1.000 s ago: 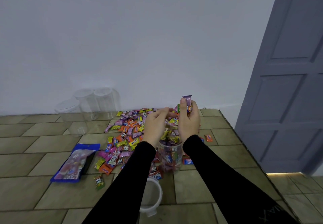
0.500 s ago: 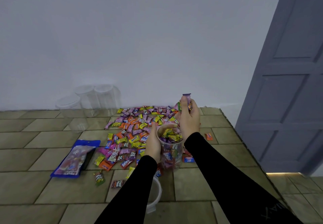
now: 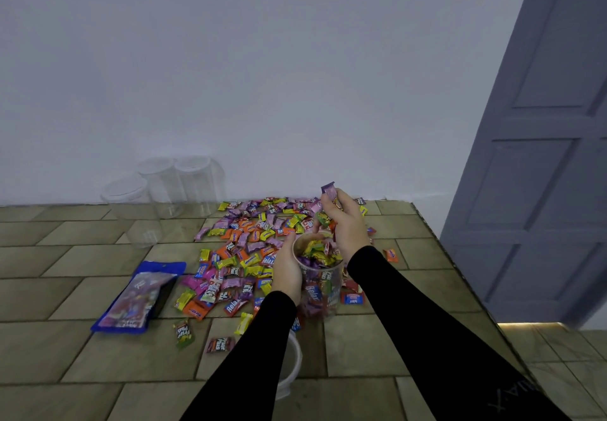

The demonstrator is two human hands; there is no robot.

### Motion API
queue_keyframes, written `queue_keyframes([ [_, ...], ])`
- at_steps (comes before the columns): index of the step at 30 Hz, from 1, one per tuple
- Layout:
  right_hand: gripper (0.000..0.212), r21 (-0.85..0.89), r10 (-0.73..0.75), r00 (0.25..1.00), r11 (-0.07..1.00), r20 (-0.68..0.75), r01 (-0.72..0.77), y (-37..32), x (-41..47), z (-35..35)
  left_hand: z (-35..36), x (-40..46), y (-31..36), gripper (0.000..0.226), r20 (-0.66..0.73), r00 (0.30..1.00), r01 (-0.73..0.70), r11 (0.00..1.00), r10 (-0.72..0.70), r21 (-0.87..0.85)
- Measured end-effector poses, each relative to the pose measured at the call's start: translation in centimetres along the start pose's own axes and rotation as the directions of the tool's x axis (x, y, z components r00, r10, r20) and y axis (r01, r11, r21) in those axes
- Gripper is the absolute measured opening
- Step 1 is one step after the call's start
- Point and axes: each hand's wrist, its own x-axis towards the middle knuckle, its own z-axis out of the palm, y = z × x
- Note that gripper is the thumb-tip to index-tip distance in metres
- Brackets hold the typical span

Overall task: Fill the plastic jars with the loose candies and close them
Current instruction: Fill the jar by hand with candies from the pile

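Three empty jars stand by; left hand grips one filled jar.

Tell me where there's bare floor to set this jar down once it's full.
Bare tiles lie right of the jar, between the right sleeve and the step edge, and left of the blue bag. Crowded: the candy pile ahead, and the empty jars by the wall.

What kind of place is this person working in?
Probably a room in a home, not a workshop: a tiled surface against a plain white wall, a grey panelled door at the right, and candies spread beside clear jars.
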Motion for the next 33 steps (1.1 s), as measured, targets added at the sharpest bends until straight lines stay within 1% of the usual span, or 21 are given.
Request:
queue_keyframes([
  [1,0.041,0.001,0.048,0.999,0.999,-0.012,-0.048,0.0,0.0,0.0,0.0,0.1,0.0,0.054,0.014,1.000,-0.011,1.000,0.011,0.009],
  [2,0.050,0.008,0.079,0.997,0.997,-0.016,-0.079,0.0,0.0,0.0,0.0,0.2,-0.1,0.058,0.028,0.999,-0.036,0.999,0.036,0.012],
  [3,0.052,0.019,0.095,0.995,0.995,-0.018,-0.095,-0.1,-0.1,-0.1,0.0,0.1,-0.2,0.060,0.035,0.998,-0.057,0.998,0.056,0.009],
  [4,0.048,0.045,0.094,0.996,0.995,-0.007,-0.093,-0.3,-0.3,-0.2,0.0,0.1,-0.2,0.062,0.042,0.997,-0.065,0.998,0.065,0.000],
  [6,0.033,0.090,0.039,0.997,0.995,0.071,-0.046,-0.5,-0.4,-0.3,0.0,0.0,-0.2,0.062,0.050,0.997,-0.053,0.998,0.054,-0.018],
  [8,0.025,0.057,-0.010,0.992,0.998,0.125,0.003,-0.6,-0.4,-0.1,0.2,-0.4,0.2,0.059,0.055,0.998,-0.035,0.999,0.037,-0.033],
  [11,0.026,-0.009,-0.010,0.988,1.000,0.152,0.011,-0.5,-0.2,0.1,0.4,-0.7,0.4,0.055,0.044,0.999,-0.026,1.000,0.026,0.005],
  [13,0.019,-0.053,-0.037,0.989,0.998,0.142,0.045,-0.5,-0.2,0.1,0.3,-0.6,0.3,0.056,0.014,0.998,-0.057,0.998,0.056,0.024],
  [14,0.014,-0.077,-0.063,0.988,0.994,0.140,0.074,-0.4,-0.2,0.1,0.3,-0.5,0.2,0.056,0.015,0.998,-0.055,0.998,0.055,0.012],
  [17,0.016,-0.112,-0.104,0.981,0.986,0.166,0.123,-0.2,0.0,0.0,0.4,-0.7,0.4,0.051,0.021,1.000,-0.021,0.999,0.022,-0.030],
  [21,0.006,-0.164,-0.116,0.966,0.974,0.231,0.156,-0.5,-0.1,-0.6,0.4,-0.8,0.6,0.053,0.090,0.996,0.021,0.998,-0.015,-0.062],
  [24,0.004,-0.231,-0.152,0.959,0.950,0.241,0.209,-0.7,-0.5,-1.5,0.3,-0.6,0.5,0.052,0.088,0.996,0.036,0.998,-0.031,-0.056],
  [25,0.007,-0.273,-0.158,0.957,0.936,0.242,0.223,-1.0,-0.5,-2.0,0.2,-0.5,0.4,0.053,0.075,0.997,0.027,0.998,-0.023,-0.049],
  [26,0.011,-0.346,-0.161,0.952,0.905,0.262,0.248,-1.3,-0.5,-2.5,0.2,-0.5,0.3,0.054,0.064,0.998,0.016,0.999,-0.013,-0.048],
  [27,0.015,-0.456,-0.153,0.938,0.842,0.312,0.289,-1.8,-0.4,-2.9,0.2,-0.4,0.2,0.054,0.056,0.998,-0.005,0.999,0.008,-0.040],
  [29,0.017,-0.661,-0.075,0.886,0.638,0.457,0.395,-2.6,-0.5,-3.5,0.1,-0.3,0.0,0.049,0.035,0.998,-0.052,0.999,0.053,-0.008],
  [30,0.021,-0.712,-0.004,0.859,0.558,0.512,0.427,-2.9,-0.7,-3.3,0.1,-0.5,0.0,0.047,0.034,0.997,-0.068,0.998,0.067,0.007],
  [31,0.028,-0.743,0.070,0.836,0.502,0.545,0.442,-3.4,-0.9,-3.0,0.3,-0.7,0.2,0.045,0.041,0.997,-0.070,0.998,0.070,0.007],
  [33,0.036,-0.791,0.198,0.799,0.403,0.567,0.461,-4.3,-1.2,-2.0,0.6,-1.0,0.5,0.042,0.042,0.997,-0.060,0.998,0.060,-0.008],
])
